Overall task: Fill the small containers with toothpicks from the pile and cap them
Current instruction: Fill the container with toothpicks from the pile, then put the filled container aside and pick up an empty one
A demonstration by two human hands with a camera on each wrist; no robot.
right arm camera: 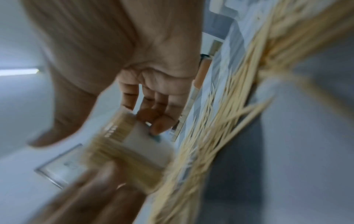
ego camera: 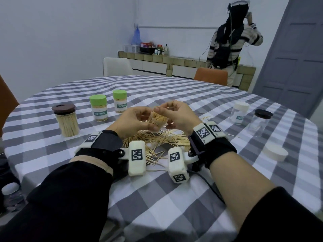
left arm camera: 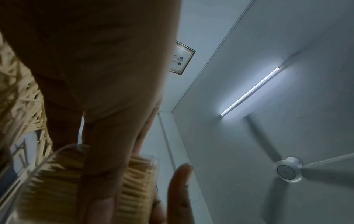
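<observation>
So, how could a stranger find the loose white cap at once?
Look at the checked table, on its right side past the right hand. The white cap lies there alone on the cloth, nearer than the two empty jars; every other cap sits on a jar.

clear glossy container (ego camera: 157,120), wooden toothpicks (ego camera: 157,142)

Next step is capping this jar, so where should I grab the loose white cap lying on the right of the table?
Take the white cap by its round side wall, thumb and fingers on opposite sides, coming straight down from above. It lies flat and low on the tablecloth, well apart from the capped empty jars, so its rim looks open all round. The right hand is nearer, though it now pinches a toothpick.
</observation>
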